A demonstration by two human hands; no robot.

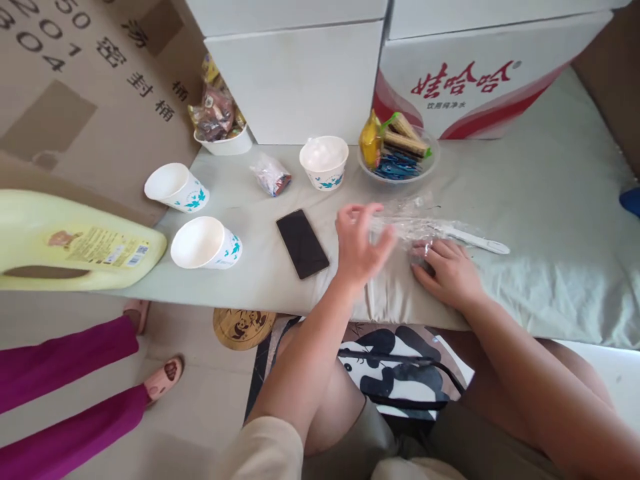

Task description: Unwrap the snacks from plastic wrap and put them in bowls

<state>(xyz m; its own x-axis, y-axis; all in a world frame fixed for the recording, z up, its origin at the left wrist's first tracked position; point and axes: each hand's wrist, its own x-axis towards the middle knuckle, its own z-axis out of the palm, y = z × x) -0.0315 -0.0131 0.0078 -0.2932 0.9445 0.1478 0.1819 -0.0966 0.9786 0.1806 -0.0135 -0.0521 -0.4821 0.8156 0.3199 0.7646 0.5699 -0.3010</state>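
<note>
A crumpled clear plastic wrapper (413,227) lies on the cloth-covered surface, with a white plastic spoon-like utensil (483,241) sticking out at its right end. My left hand (361,245) is raised at the wrapper's left end, fingers spread and slightly blurred. Whether its fingertips touch the film cannot be made out. My right hand (447,272) rests palm down at the wrapper's near edge, thumb and fingers apart, the fingertips against the film. Left of my left hand lies a black phone (303,243).
Paper cups (206,243) stand at the left beside a large yellow jug (75,247). Behind are a paper bowl (324,163), a small packet (271,175), a clear bowl of snacks (397,150) and white cartons (295,83). A person's legs (75,353) show at lower left.
</note>
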